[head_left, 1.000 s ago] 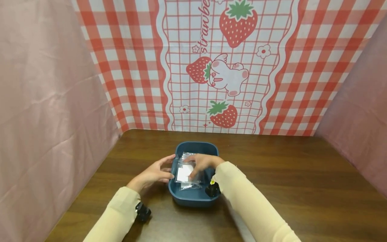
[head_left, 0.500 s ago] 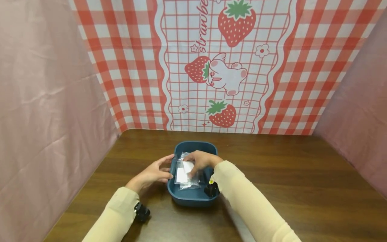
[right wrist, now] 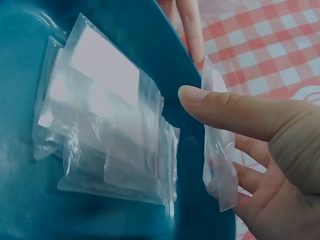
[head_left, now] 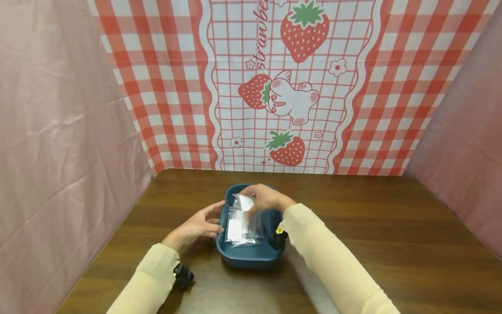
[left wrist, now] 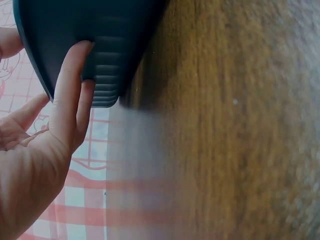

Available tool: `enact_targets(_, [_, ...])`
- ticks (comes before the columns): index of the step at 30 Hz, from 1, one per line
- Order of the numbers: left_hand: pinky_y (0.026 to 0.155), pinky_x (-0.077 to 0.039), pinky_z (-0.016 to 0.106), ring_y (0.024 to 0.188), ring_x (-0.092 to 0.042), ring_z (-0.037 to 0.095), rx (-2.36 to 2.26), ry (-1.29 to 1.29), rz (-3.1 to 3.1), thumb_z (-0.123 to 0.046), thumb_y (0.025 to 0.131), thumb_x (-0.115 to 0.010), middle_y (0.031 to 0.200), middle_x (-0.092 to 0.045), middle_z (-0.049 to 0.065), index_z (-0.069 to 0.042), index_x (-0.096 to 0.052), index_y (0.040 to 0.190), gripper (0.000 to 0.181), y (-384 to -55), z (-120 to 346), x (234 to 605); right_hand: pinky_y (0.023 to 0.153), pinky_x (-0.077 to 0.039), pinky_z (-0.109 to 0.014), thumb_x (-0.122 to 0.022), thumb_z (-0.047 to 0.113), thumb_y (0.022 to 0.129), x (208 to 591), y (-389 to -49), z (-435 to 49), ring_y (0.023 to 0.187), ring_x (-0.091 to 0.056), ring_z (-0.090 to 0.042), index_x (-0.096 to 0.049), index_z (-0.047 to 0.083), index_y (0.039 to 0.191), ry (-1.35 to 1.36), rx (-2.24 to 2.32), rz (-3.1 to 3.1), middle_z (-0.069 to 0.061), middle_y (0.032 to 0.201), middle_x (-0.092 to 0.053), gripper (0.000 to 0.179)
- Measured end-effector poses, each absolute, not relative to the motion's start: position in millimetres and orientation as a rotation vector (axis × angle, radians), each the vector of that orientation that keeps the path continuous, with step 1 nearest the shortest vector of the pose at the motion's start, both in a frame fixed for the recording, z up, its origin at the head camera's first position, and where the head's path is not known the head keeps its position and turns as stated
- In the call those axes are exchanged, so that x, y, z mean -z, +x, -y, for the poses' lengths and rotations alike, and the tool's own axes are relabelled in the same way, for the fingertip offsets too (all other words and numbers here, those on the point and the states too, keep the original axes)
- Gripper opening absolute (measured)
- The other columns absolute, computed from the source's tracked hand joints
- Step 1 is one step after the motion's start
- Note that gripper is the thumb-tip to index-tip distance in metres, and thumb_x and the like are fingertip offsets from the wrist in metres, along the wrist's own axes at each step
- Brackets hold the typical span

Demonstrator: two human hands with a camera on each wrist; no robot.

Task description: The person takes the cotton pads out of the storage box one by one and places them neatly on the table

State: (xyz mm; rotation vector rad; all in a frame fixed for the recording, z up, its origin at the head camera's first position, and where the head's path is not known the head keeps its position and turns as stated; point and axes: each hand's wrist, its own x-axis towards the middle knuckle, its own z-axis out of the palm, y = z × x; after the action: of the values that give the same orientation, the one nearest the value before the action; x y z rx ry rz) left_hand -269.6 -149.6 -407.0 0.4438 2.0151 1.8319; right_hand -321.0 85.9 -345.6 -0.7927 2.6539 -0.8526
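Note:
A blue plastic bin (head_left: 251, 262) stands on the table. My left hand (head_left: 196, 227) rests against its left side, fairly straight fingers (left wrist: 70, 95) on the outer wall in the left wrist view. My right hand (head_left: 266, 198) is over the bin's far part and pinches a clear zip bag (right wrist: 219, 165) between thumb and fingers. A white piece (head_left: 245, 203) shows in that bag. Several more clear zip bags (right wrist: 107, 115) lie overlapped in a pile on the bin's floor, the top one with a white rectangle inside.
Brown wood-grain table (head_left: 364, 226) surrounds the bin. A red-and-white checked cloth with strawberries (head_left: 290, 109) hangs behind it. Pink cloths (head_left: 70, 131) hang at both sides. Black wrist cameras (head_left: 183, 275) sit on both sleeves.
My right hand has lifted a zip bag off the pile and moved slightly away from me, toward the bin's far end. The left hand stays at the bin's side.

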Motion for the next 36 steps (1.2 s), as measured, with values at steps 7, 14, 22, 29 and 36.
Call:
enact_targets(7, [0.070,-0.053,0.037,0.113,-0.050,0.037,-1.832,0.395,-2.033,0.008,0.076,-0.064,0.142,-0.029,0.024,-0.006,-0.025,0.147,0.082,-267,149,407,0.094,-0.041,-0.043,-0.084,0.011,0.065,345,-315,-99,0.116,-0.050,-0.031,-0.060,0.009,0.122,-0.782,0.976,-2.720,-0.009,0.122,-0.058,0.063])
enact_targets(14, [0.069,-0.053,0.036,0.114,-0.049,0.038,-1.823,0.386,-2.046,0.008,0.077,-0.064,0.143,-0.028,0.024,-0.006,-0.025,0.147,0.081,-264,152,408,0.096,-0.039,-0.043,-0.084,0.014,0.065,345,-306,-111,0.120,-0.047,-0.030,-0.056,0.010,0.128,-0.820,1.025,-2.794,-0.009,0.127,-0.055,0.069])
enact_targets(22, [0.072,-0.053,0.038,0.115,-0.048,0.038,-1.815,0.364,-2.053,0.006,0.077,-0.065,0.143,-0.027,0.024,-0.008,-0.025,0.147,0.082,-263,152,407,0.094,-0.040,-0.044,-0.084,0.012,0.066,347,-293,-126,0.117,-0.048,-0.027,-0.055,0.007,0.129,-0.860,1.088,-2.834,-0.010,0.127,-0.056,0.070])
enact_targets(29, [0.072,-0.053,0.038,0.113,-0.050,0.037,-1.809,0.385,-2.065,0.006,0.077,-0.065,0.143,-0.029,0.024,-0.008,-0.026,0.147,0.081,-265,147,405,0.089,-0.044,-0.044,-0.085,0.013,0.064,356,-286,-152,0.108,-0.052,-0.026,-0.056,0.005,0.126,-0.843,1.119,-2.900,-0.012,0.123,-0.057,0.068])
enact_targets(36, [0.073,-0.053,0.038,0.111,-0.051,0.035,-1.805,0.389,-2.072,0.006,0.078,-0.066,0.143,-0.031,0.023,-0.008,-0.027,0.147,0.080,-266,146,405,0.086,-0.045,-0.044,-0.085,0.015,0.064,369,-285,-177,0.099,-0.054,-0.024,-0.056,0.003,0.126,-0.789,1.159,-2.923,-0.013,0.121,-0.058,0.069])
